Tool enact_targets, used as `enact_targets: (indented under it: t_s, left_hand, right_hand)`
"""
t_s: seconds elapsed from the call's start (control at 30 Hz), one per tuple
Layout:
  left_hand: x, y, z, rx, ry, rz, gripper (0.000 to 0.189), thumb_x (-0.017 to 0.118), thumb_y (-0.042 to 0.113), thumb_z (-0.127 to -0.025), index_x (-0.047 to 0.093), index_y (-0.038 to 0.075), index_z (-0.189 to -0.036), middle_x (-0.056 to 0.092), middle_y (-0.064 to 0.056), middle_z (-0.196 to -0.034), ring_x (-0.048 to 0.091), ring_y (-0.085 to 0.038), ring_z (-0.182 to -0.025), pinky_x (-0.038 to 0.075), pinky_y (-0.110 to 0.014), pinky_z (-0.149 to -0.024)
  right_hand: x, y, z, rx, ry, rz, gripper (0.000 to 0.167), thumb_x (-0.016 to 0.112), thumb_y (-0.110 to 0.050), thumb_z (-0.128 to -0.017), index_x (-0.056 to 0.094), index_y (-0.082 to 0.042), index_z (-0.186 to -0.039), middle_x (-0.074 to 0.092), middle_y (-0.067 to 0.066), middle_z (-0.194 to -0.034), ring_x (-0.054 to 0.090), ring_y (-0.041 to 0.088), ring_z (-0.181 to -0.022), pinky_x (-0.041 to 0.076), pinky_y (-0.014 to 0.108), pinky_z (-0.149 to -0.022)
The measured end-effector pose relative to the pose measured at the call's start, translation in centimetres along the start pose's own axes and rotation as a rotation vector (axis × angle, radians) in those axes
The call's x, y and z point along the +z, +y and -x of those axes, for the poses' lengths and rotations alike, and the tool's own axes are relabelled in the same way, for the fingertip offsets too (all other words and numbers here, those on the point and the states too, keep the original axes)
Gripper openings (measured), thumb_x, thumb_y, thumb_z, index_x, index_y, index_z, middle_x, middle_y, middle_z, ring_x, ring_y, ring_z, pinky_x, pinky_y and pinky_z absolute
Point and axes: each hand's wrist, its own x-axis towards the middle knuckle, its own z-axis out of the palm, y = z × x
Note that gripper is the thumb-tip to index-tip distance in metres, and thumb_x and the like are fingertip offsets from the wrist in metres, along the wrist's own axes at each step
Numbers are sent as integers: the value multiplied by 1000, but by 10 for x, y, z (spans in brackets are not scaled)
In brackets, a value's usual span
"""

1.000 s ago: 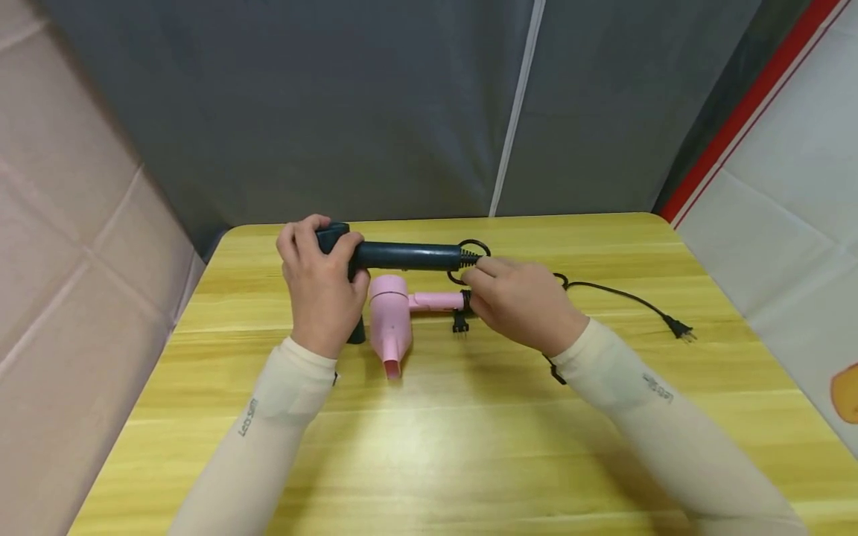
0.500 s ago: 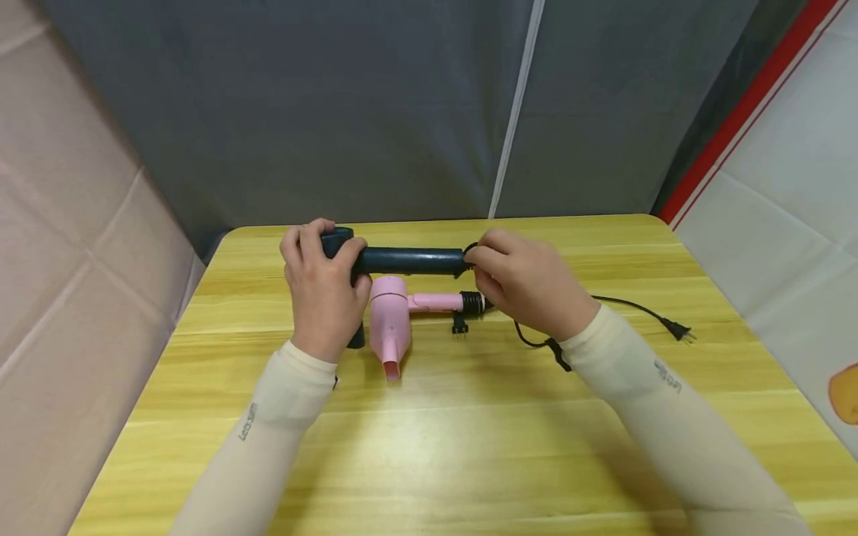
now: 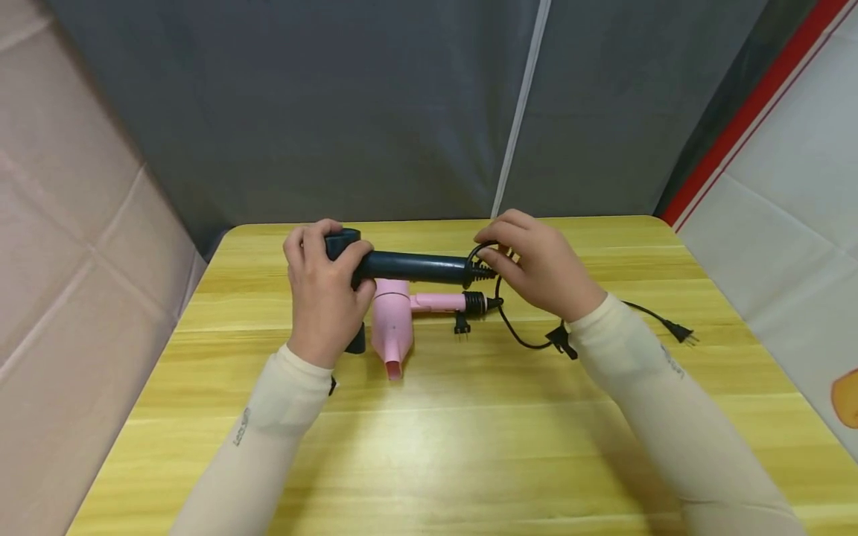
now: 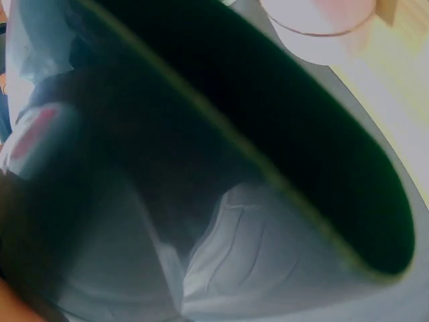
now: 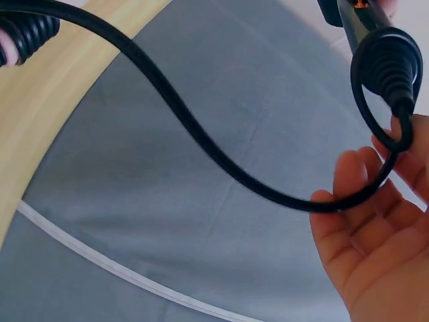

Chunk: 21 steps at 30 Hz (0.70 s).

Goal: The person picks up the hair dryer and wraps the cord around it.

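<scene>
Navy dryer (image 3: 418,266): left grip (image 3: 322,289) curled round head (image 3: 343,241); right grip (image 3: 541,262), barely parted, pinching black cord (image 5: 234,172). Advisable: loop loosely, avoiding sharp bends at ribbed collar (image 5: 389,70).

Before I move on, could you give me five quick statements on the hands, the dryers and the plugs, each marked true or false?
1. The left hand holds the dark hair dryer. True.
2. The pink hair dryer lies on the table. True.
3. The right hand grips the pink dryer's handle. False: it has the black cord between its thumb and fingers.
4. The plug farthest right sits in a socket. False: it lies on the table, prongs bare.
5. A second plug shows close to the pink dryer's handle. True.
</scene>
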Motion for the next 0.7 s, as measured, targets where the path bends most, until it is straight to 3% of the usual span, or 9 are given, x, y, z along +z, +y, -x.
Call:
enact_targets:
  t_s: [0.27, 0.43, 0.7]
  left_hand:
    - [-4, 3, 1, 24, 8, 30, 27, 78, 0, -76, 73, 6, -102, 45, -24, -128, 28, -45, -125, 33, -61, -95]
    - [-5, 5, 0, 41, 13, 53, 27, 78, 0, -76, 73, 6, -101, 46, -25, -127, 29, -45, -125, 32, -60, -96]
    - [-6, 9, -1, 22, 32, 69, 25, 77, -1, -76, 73, 6, -99, 46, -24, -127, 29, -44, -124, 32, -60, -96]
  right_hand:
    - [-4, 7, -2, 93, -53, -111, 15, 69, -8, -93, 71, -7, -108, 68, 1, -100, 62, 12, -88, 49, 33, -74]
    - [-2, 15, -1, 208, -95, -171, 16, 65, -13, -96, 72, -10, -111, 69, 2, -106, 62, 16, -90, 49, 38, -77]
    - [23, 15, 7, 274, -83, -287, 21, 57, -12, -100, 71, -6, -115, 69, 7, -113, 64, 21, -97, 49, 44, -88]
